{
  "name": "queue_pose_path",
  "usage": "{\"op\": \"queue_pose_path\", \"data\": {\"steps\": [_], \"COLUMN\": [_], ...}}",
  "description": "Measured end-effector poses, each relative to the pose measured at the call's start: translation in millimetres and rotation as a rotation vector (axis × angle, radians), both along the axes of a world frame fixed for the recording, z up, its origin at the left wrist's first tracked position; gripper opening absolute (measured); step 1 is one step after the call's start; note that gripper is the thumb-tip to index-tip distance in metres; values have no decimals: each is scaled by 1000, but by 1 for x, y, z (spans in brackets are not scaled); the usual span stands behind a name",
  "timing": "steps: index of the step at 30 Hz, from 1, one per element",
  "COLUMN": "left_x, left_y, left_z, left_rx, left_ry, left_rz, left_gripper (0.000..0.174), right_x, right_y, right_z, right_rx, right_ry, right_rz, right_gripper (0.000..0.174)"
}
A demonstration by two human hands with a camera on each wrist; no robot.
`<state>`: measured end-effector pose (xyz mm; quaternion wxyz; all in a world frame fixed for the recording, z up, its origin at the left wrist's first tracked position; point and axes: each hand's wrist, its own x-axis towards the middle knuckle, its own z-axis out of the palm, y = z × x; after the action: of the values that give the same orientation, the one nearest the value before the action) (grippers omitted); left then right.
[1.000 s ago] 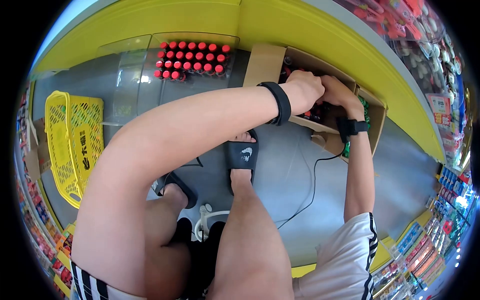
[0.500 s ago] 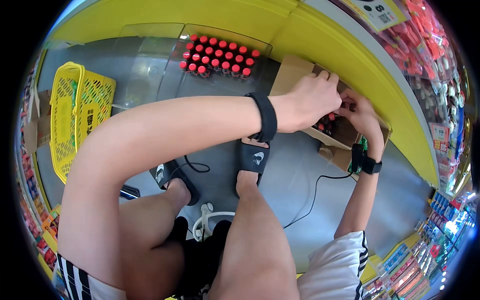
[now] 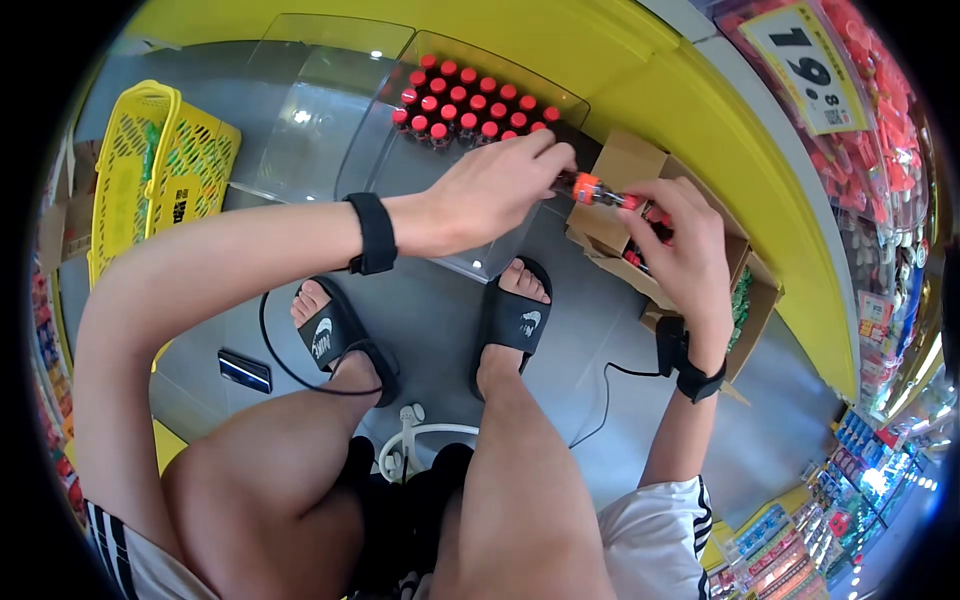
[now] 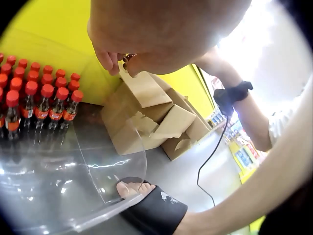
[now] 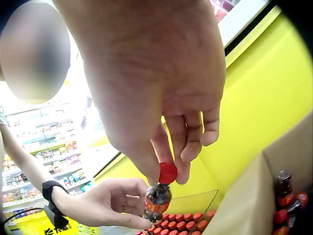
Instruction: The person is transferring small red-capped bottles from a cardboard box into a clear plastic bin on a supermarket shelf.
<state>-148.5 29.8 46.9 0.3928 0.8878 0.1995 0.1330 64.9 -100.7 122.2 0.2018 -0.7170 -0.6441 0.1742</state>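
Observation:
A small cola bottle (image 3: 590, 188) with a red cap and an orange-red label lies sideways between my two hands in the head view. My left hand (image 3: 490, 195) holds it at the base end, beside the rows of bottles. The right hand (image 3: 690, 245) pinches its red cap between thumb and fingers, near the open cardboard box (image 3: 628, 162). In the right wrist view the bottle (image 5: 157, 200) hangs below that grip. Several red-capped bottles (image 4: 47, 100) stand in rows in the clear plastic bin (image 4: 112, 166). More bottles (image 5: 284, 188) lie in the box.
A second carton section (image 3: 765, 300) with green packets adjoins the box. At the left stands a yellow basket (image 3: 205, 150). A phone (image 3: 245, 370) lies on the floor near the sandalled feet. A cable (image 3: 606, 395) trails from the right wrist. Hanging goods (image 3: 850, 90) line the right side.
Both hands have come up out of the box with a bottle between them. The left hand has moved left towards the rows of bottles. The head view has shifted.

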Motion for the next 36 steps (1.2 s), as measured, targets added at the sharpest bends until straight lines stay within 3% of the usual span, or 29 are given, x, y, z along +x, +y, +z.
{"op": "queue_pose_path", "data": {"steps": [9,14,18,36], "left_x": [-19,-23,-35,-54], "left_y": [11,12,16,30], "left_z": [-48,-69,-79,-126], "left_rx": [-4,-268,-229,-89], "left_ry": [-166,-169,-213,138], "left_rz": [190,313,373,411], "left_gripper": [34,34,30,15], "right_x": [-45,-61,-77,-103], "right_y": [53,75,92,134], "right_z": [-7,-18,-33,-102], "right_rx": [22,-81,-77,-92], "right_ry": [-84,-155,-147,-251], "right_rz": [104,111,130,308], "right_gripper": [20,21,21,15]}}
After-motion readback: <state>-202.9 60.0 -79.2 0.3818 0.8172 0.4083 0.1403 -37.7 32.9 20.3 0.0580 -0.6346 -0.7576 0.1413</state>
